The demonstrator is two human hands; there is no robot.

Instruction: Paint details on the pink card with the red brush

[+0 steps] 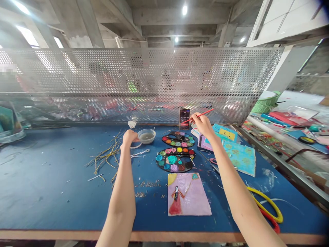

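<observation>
My right hand point(201, 122) is closed round a thin red paintbrush point(207, 112), raised near the upright phone point(184, 118). My left hand point(130, 138) has its fingers together at the left side of a clear bowl of greyish water point(146, 136); what it grips, if anything, is too small to tell. Two black palettes with many paint colours, an upper one point(178, 139) and a lower one point(175, 160), lie between my arms. Below them rests a square painting point(196, 199) with a red-dressed figure, a kite and a yellow corner on a lilac ground.
Yellowish twigs point(102, 157) and scissors point(140, 153) lie at the left of the palettes. Blue painted pieces point(240, 156) are beside my right forearm, with yellow-handled point(272, 207) and red-handled tools nearer the edge. A perforated metal screen point(154, 82) stands along the back.
</observation>
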